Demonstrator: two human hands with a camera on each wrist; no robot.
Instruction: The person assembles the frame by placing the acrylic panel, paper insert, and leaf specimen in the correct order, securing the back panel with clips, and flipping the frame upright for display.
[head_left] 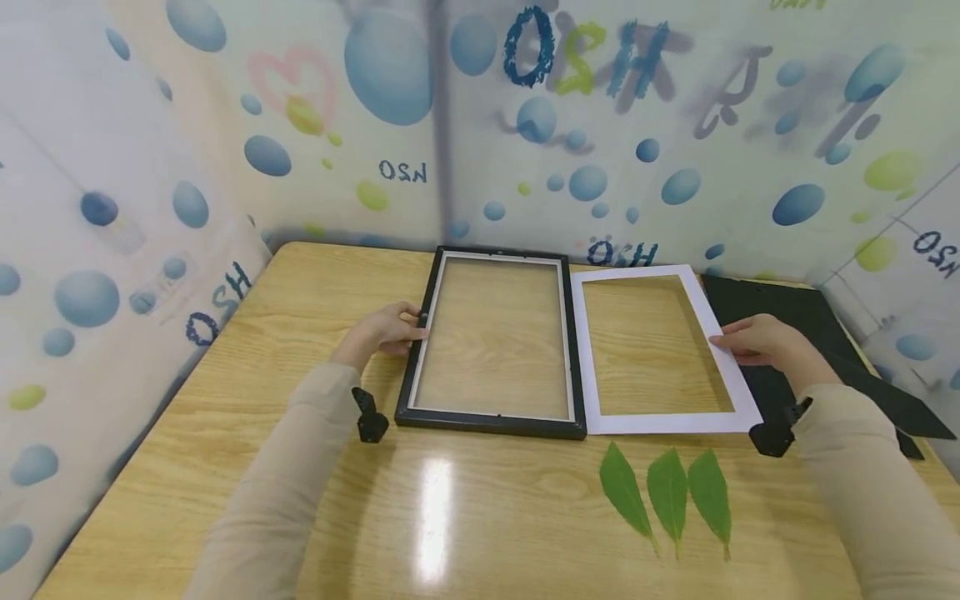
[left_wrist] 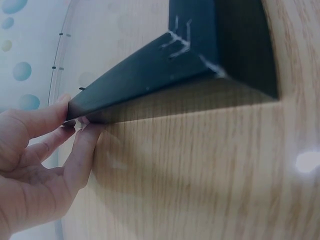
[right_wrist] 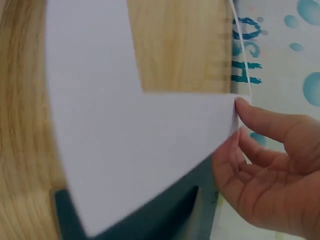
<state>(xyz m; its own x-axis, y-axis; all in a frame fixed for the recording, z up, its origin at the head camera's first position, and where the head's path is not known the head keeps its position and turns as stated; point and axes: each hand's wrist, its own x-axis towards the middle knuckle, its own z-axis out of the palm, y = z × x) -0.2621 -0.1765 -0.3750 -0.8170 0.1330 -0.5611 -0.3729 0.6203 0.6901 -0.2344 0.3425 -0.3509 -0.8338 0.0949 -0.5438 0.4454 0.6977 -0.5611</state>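
A black picture frame [head_left: 487, 425] with a thin white inner lip lies at the middle of the table, the wood grain showing through its opening. My left hand [head_left: 382, 329] holds its left side, thumb on top and fingers beneath; the left wrist view shows this grip near a scuffed corner of the frame [left_wrist: 130, 75]. Right beside it is a white picture mat [head_left: 675, 423] with a rectangular window. My right hand [head_left: 768, 342] pinches the mat's right border between thumb and fingers. In the right wrist view the mat [right_wrist: 100, 125] is tilted above the table.
Three green leaves [head_left: 667, 492] lie in a row in front of the mat. Black sheets [head_left: 772, 308] are at the right, partly under the mat and right arm. A patterned cloth wall [head_left: 517, 192] stands behind the wooden table [head_left: 525, 517].
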